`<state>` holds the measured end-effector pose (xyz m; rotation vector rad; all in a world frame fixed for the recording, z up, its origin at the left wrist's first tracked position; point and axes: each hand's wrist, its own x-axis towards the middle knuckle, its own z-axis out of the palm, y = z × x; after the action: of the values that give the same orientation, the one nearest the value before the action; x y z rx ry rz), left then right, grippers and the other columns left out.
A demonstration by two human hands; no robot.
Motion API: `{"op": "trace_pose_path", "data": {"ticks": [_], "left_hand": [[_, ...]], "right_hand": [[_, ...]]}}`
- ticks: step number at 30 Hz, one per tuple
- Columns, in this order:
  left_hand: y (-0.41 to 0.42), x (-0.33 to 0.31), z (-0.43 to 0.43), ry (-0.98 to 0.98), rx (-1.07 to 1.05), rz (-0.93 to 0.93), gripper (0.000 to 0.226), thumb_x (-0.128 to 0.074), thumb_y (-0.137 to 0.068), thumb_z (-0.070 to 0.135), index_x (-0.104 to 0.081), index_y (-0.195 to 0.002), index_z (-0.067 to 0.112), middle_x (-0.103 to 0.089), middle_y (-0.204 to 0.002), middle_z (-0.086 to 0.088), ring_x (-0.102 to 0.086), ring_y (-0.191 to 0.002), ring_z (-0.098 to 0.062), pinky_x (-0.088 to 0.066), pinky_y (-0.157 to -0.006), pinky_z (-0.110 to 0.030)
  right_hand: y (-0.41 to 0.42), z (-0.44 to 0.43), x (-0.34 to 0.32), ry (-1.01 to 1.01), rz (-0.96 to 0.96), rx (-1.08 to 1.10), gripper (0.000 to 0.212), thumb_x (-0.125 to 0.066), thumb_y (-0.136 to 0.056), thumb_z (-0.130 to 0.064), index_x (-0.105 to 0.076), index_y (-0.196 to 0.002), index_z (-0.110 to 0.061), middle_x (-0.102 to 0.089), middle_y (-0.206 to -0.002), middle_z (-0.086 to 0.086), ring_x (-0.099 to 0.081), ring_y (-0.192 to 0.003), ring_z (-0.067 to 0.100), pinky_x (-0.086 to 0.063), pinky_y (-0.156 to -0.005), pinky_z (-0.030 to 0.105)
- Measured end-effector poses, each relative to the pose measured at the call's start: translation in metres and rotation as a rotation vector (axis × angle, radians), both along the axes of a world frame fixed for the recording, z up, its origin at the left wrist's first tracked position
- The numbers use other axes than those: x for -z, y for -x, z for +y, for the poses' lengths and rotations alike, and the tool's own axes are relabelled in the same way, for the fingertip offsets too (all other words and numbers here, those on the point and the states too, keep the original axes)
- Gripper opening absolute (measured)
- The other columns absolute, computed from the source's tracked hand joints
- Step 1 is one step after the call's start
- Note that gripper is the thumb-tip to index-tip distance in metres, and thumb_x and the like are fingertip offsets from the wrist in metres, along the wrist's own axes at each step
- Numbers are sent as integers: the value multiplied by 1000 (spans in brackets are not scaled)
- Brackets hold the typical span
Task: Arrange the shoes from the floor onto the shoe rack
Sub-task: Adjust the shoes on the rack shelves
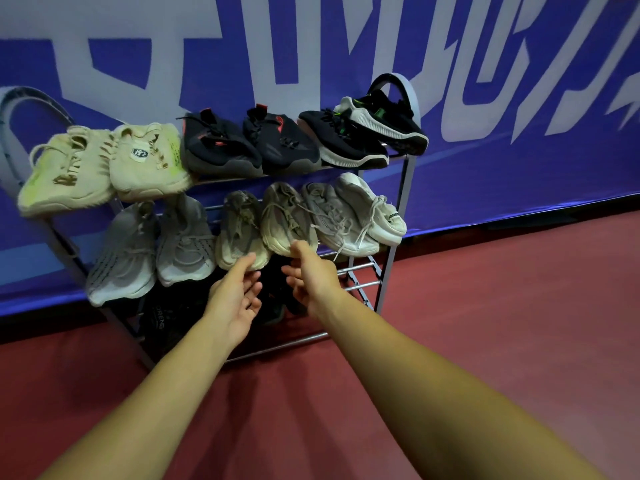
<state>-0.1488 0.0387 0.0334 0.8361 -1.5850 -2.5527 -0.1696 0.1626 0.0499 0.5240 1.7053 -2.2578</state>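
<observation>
Left hand (235, 299) grip spread – empty, right hand (311, 275) grip loose, thumb touching beige shoe (287, 220)

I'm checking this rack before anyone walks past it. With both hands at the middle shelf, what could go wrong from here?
1. The beige pair on the middle shelf overhangs the front rail; the right hand touches one toe, the left hand is open, so a nudge might tip them off.
2. On the top shelf, the black-and-white shoe lies tilted over its mate at the rack's right end and could slide off if the rack shakes.
</observation>
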Motion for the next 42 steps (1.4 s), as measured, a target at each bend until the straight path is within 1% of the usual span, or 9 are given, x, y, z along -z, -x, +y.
{"op": "trace_pose_path", "data": {"ticks": [5,10,13,21,25,28,30,39,42], "left_hand": [[9,9,35,-9,183,-24,38,-70,-84,46,-69,-107,16,-66,-90,3,-57,-70,-8,-35,-57,-22],[14,14,64,-40,232,-35,37,-66,-83,50,-70,-99,17,-68,-83,5,-58,-66,-8,-36,-54,-22],[16,12,78,-121,220,-32,35,-63,-84,49,-69,-95,16,-68,-81,3,-58,-64,-9,-35,-52,-22],[17,-13,131,-271,287,99,33,-64,-84,45,-66,-99,16,-69,-83,1,-59,-68,-11,-37,-56,-23],[26,-38,154,-207,298,185,37,-65,-85,42,-67,-110,16,-74,-101,-1,-64,-79,-12,-42,-62,-22],[28,-39,160,-135,307,151,35,-65,-87,36,-67,-115,16,-73,-110,-2,-65,-89,-13,-45,-67,-23],[29,-34,159,-109,307,141,32,-65,-88,32,-66,-116,15,-73,-114,-3,-66,-94,-13,-46,-70,-23],[36,-39,149,-13,367,117,13,-67,-89,26,-67,-97,15,-73,-102,-4,-67,-90,-13,-48,-67,-22],[47,-57,150,1,327,105,20,-68,-90,28,-65,-100,11,-70,-97,-6,-66,-86,-14,-51,-65,-21]], "right_hand": [[4,17,10,-66,-13,39,51,-63,-83,-59,-68,-90,-9,-73,-84,7,-53,-56,13,-38,-53,27],[5,51,25,-124,5,124,51,-65,-77,-65,-66,-84,-14,-69,-76,1,-59,-63,15,-46,-65,31],[7,76,25,-134,30,171,46,-65,-74,-64,-60,-77,-18,-59,-63,-4,-51,-55,13,-40,-58,29],[33,126,10,-71,35,356,66,-68,-73,-64,-66,-109,-9,-69,-101,4,-61,-76,19,-49,-74,33],[43,143,2,67,21,435,53,-75,-85,-43,-62,-115,-1,-60,-90,6,-47,-58,11,-39,-54,25],[41,147,-6,179,-2,380,30,-72,-91,-34,-59,-89,-7,-47,-57,-1,-37,-35,5,-32,-38,20],[42,151,-12,207,-6,345,24,-69,-94,-25,-56,-86,-7,-39,-49,-2,-28,-27,3,-26,-32,17],[26,162,-13,92,6,259,4,-54,-83,-10,-55,-86,-7,-44,-67,4,-30,-38,7,-28,-38,18],[22,170,-17,78,43,234,2,-52,-81,-9,-51,-80,-10,-34,-54,-2,-26,-38,7,-25,-39,19]]}}
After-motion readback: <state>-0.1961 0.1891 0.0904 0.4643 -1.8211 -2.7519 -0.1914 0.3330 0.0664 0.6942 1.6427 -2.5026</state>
